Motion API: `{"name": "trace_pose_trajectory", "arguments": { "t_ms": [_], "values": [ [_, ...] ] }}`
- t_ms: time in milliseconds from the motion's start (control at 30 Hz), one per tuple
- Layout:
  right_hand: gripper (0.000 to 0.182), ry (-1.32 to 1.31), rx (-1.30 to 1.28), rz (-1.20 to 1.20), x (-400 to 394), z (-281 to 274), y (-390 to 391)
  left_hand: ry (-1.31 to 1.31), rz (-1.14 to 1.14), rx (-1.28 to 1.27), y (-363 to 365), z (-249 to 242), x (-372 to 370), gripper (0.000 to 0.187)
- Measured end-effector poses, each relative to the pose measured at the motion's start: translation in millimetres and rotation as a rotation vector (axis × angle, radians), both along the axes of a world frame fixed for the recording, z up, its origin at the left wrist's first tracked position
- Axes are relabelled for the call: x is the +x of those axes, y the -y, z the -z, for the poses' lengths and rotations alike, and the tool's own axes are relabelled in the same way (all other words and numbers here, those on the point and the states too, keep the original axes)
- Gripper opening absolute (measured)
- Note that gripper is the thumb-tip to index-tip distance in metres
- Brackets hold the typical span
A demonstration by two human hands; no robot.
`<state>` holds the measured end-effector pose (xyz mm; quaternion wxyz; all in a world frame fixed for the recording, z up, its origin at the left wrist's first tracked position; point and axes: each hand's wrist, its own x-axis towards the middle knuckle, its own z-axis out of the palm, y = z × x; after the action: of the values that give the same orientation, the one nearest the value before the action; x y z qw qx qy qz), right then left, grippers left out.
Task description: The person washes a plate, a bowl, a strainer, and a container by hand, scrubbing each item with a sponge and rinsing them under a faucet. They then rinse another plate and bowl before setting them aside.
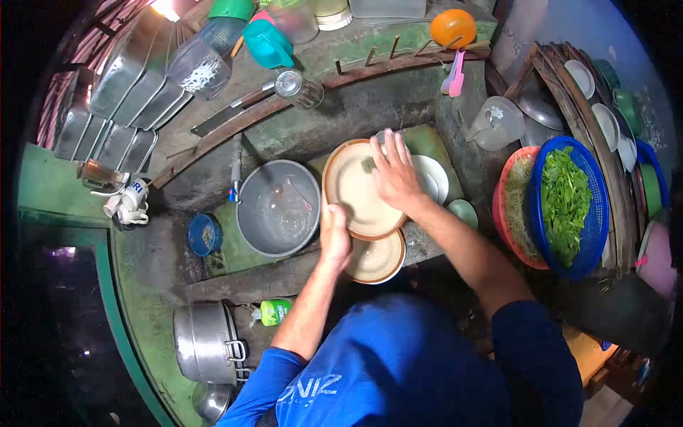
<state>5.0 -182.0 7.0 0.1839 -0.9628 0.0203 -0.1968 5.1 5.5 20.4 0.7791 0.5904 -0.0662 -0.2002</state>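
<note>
My left hand (334,238) grips the near left edge of a cream plate (348,188) with a brown rim, thumb on top. The plate is tilted and held over the washing area. My right hand (393,171) presses on its upper right face with long, nearly straight fingers. A small grey-green scouring pad (368,164) shows beside the index finger, the rest apparently under the hand. Below the held plate lies another brown-rimmed plate (377,262). White plates (432,178) sit to the right, partly hidden by my right hand and arm.
A grey basin (277,206) with water and a spoon stands left, beside a small blue bowl (205,235). To the right are a blue basket (603,213) of leafy greens and a pink basket (502,206). A metal pot (203,341) and green pouch (274,312) are near-left.
</note>
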Motion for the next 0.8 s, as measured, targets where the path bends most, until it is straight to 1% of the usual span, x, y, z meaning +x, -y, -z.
{"name": "trace_pose_trajectory", "arguments": {
  "t_ms": [33, 67, 100, 133, 167, 200, 233, 267, 300, 333, 367, 400, 433, 467, 533, 567, 600, 633, 667, 733, 767, 800],
  "values": [
    [0.066, 0.126, 0.058, 0.103, 10.4, -9.3, -7.7, -0.029, 0.021, -0.071, 7.0, -0.9, -3.7, 0.058],
    [0.069, 0.122, 0.074, 0.088, 10.6, -16.7, -22.3, -0.061, 0.043, -0.139, 10.2, -1.0, -5.7, 0.058],
    [0.068, 0.107, 0.178, -0.053, 8.9, -19.3, -35.4, -0.178, 0.017, -0.032, 1.3, 19.1, 5.9, 0.053],
    [0.068, 0.091, 0.28, -0.195, 3.5, -19.3, -45.1, -0.123, 0.039, -0.061, 2.4, 16.6, 21.2, 0.053],
    [0.068, 0.039, 0.301, -0.279, -8.6, -14.5, -47.9, -0.094, 0.011, -0.104, -0.8, 14.1, 23.7, 0.049],
    [0.068, -0.071, 0.248, -0.331, -19.9, -13.1, -42.5, -0.06, -0.018, -0.15, 4.6, -26.7, 21.8, 0.047],
    [0.068, -0.113, 0.187, -0.311, -24.4, -10.2, -29.9, -0.087, 0.032, -0.172, -3.4, -29.3, 26.1, 0.05],
    [0.068, -0.155, 0.128, -0.296, -25.3, -7.5, -16.7, -0.083, 0.026, -0.172, -5.2, -26.7, 24.6, 0.05],
    [0.068, -0.185, -0.008, -0.235, -20.4, -7.0, -3.1, -0.053, 0.013, -0.112, -4.9, -19.6, 21.2, 0.051],
    [0.069, -0.037, -0.05, -0.137, -10.7, -2.8, 3.8, -0.025, 0.007, -0.051, -3.7, -10.7, 16.5, 0.053],
    [0.069, 0.036, 0.065, -0.047, 2.2, 2.1, 4.3, 0.049, 0.016, -0.022, -1.1, 0.7, 12.4, 0.054],
    [0.068, 0.11, 0.176, 0.046, 15.2, -3.2, -3.0, -0.011, 0.035, -0.117, 8.4, -6.0, 2.2, 0.054],
    [0.068, 0.127, 0.14, 0.042, 19.4, -8.8, -11.0, -0.023, 0.038, -0.092, 8.0, 11.0, 4.1, 0.054],
    [0.066, 0.12, 0.216, 0.02, 18.2, -26.8, -29.6, -0.039, 0.038, -0.062, 4.4, 28.3, 6.2, 0.053],
    [0.065, 0.085, 0.318, -0.224, 9.2, -28.2, -54.6, -0.248, 0.027, -0.207, 11.1, 4.9, 14.7, 0.052],
    [0.063, -0.004, 0.322, -0.295, -4.3, -28.3, -59.1, -0.197, 0.036, -0.273, 10.2, -12.1, 19.6, 0.051],
    [0.062, -0.093, 0.327, -0.367, -16.2, -27.6, -57.5, -0.207, 0.027, -0.304, 0.4, -11.6, 28.1, 0.05],
    [0.06, -0.08, 0.255, -0.411, -26.3, -25.4, -47.9, -0.204, 0.016, -0.296, -3.5, -20.7, 28.4, 0.05],
    [0.06, -0.124, 0.156, -0.373, -30.5, -19.8, -31.6, -0.199, 0.002, -0.287, -7.0, -29.9, 27.6, 0.05],
    [0.065, -0.212, -0.108, -0.199, -18.2, -16.9, -2.8, -0.128, -0.023, -0.112, -9.4, -14.3, 22.3, 0.052],
    [0.066, -0.109, -0.059, -0.098, -10.1, -17.0, 2.7, -0.075, -0.006, -0.103, -7.8, -6.0, 17.7, 0.054],
    [0.067, -0.004, -0.015, 0.008, -3.7, -21.0, 7.0, -0.136, 0.02, -0.216, -1.2, -7.9, 12.9, 0.054]
  ]
}}
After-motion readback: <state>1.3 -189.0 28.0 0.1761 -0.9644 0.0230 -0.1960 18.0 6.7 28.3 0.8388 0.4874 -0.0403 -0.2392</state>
